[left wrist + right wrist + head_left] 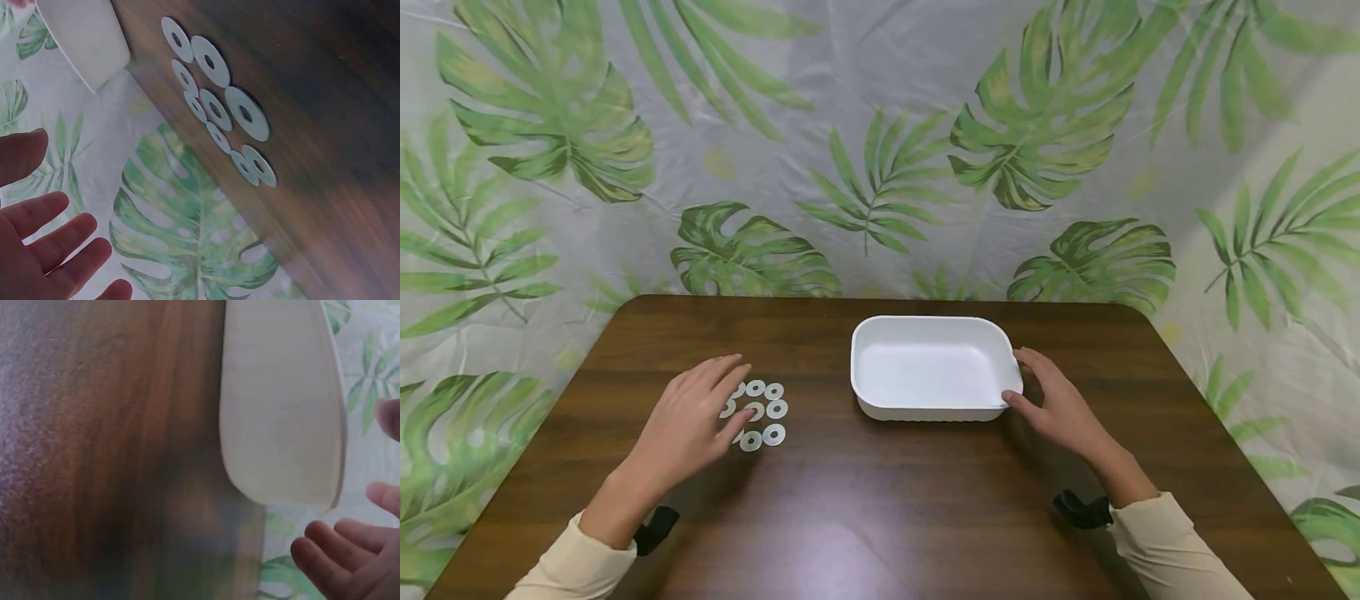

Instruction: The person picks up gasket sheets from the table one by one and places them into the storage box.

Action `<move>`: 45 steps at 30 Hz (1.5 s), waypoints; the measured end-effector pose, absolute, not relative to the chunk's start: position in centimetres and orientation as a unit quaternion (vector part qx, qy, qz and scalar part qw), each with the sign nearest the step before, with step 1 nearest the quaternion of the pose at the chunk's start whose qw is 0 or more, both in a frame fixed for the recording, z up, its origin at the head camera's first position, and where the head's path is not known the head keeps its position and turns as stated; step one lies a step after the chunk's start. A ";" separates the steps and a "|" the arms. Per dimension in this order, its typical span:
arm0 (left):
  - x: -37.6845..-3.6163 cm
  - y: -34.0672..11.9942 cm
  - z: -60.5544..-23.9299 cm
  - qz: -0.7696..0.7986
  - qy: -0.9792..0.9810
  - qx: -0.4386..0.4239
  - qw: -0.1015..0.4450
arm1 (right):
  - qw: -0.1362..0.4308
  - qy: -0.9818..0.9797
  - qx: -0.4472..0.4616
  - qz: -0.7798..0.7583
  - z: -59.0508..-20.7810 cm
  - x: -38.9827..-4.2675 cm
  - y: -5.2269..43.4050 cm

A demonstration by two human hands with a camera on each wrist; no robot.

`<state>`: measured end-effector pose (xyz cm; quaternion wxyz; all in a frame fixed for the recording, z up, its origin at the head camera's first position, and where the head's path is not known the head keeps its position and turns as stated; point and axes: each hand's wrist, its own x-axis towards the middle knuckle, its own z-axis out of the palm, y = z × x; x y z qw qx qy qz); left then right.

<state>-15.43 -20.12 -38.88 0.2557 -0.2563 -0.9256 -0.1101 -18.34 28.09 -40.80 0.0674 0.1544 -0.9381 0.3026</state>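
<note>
Several flat metal washers point(774, 434) lie close together on the left part of the table, and they show clearly as ring-shaped washers point(247, 112) in the left wrist view. Over their left side hovers my left hand point(688, 417), fingers extended and thumb apart, holding nothing; it hides some of them in the head view. A white rectangular plastic tray point(936, 410) with rounded corners stands right of the middle, with nothing inside. At its right end is my right hand point(1060, 408), fingers spread and thumb by the front corner. Whether it touches the rim I cannot tell.
The dark brown wooden table point(880, 517) has rounded far corners. Behind it hangs a pale cloth point(880, 167) printed with green leaves. A black band point(657, 531) is on the left wrist, and another black band point(1082, 508) on the right.
</note>
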 end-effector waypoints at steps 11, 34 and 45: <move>-15.0 -21.4 -39.6 -0.101 -0.931 -0.251 0.247 | 0.030 -0.936 0.146 0.319 -42.0 -18.8 28.2; -15.3 -23.2 -40.5 -0.141 -0.928 -0.251 0.235 | -0.002 -0.925 0.102 0.366 -43.1 -18.8 28.4; -15.5 -24.0 -40.8 -0.181 -0.941 -0.216 0.189 | -0.028 -0.921 0.099 0.375 -42.9 -19.0 28.4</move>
